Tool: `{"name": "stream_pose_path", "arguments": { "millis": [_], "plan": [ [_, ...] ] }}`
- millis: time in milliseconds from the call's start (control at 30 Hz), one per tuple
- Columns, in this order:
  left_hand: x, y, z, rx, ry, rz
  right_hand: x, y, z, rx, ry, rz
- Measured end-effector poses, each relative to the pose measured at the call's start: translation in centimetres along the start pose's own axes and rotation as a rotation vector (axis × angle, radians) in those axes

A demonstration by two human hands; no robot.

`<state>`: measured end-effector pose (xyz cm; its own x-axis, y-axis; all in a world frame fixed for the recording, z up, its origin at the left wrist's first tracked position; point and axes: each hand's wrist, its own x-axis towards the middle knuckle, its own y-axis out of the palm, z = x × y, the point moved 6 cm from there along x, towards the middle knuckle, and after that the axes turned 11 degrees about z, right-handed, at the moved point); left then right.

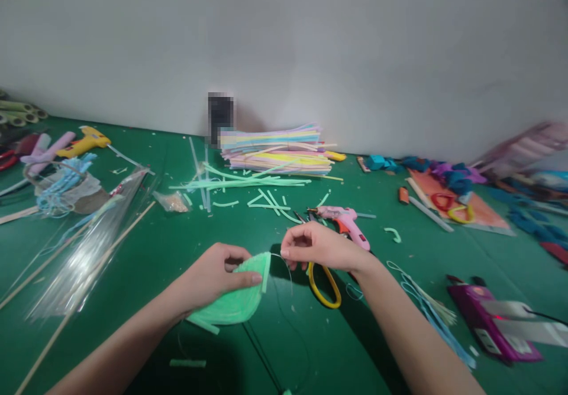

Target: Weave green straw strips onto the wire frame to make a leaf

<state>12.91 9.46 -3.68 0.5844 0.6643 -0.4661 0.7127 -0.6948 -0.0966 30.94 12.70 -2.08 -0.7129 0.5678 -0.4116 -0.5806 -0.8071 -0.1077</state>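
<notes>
Currently, the L hand (217, 279) is pinching a green fuzzy piece (242, 306) b/w thumb and fingers, thumb pressing flat on its near face, fingers mostly hiding behind. The R hand (317, 247) is pinching a thin wire (277, 255) b/w thumb and fingertip, other fingers curling in; the wire is running from the piece's upper R corner to that pinch, then its end is drooping below. Whether it's wire or stiff thread, can't tell for sure. The piece is sitting front & center, apparently hovering over the green table (222, 223), w/ one straight strip forming its R edge. Handling-wise, it's looking v. light and soft, prob. bendy along the rows and not slippery b/c of the fuzz; squeezing hard could be flattening the pile or spreading the rows. Best grip is prob. the broad middle, near the R edge, where the thumb is resting; the wire, being thin and springy-looking, is prob. needing a fingertip pinch close to the corner. Scissors (328, 305) are lying just beyond/below the R hand, yellow handle showing, and a pink glue gun (352, 229) is lying right behind.
</notes>
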Motion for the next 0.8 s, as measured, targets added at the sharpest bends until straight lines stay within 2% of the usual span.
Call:
{"name": "stream_pose_path", "arguments": {
  "millis": [133,333,800],
  "plan": [
    [0.0,0.1,0.1,-0.028,-0.009,0.015,-0.1,-0.5,0.1,0.001,-0.006,-0.049],
    [0.0,0.1,0.0,-0.012,-0.003,0.006,0.1,0.0,0.0,-0.028,-0.031,0.013],
    [0.1,0.0,-0.1,0.042,0.003,-0.006,0.7,0.6,-0.3,-0.005,-0.039,0.018]
  ]
}}
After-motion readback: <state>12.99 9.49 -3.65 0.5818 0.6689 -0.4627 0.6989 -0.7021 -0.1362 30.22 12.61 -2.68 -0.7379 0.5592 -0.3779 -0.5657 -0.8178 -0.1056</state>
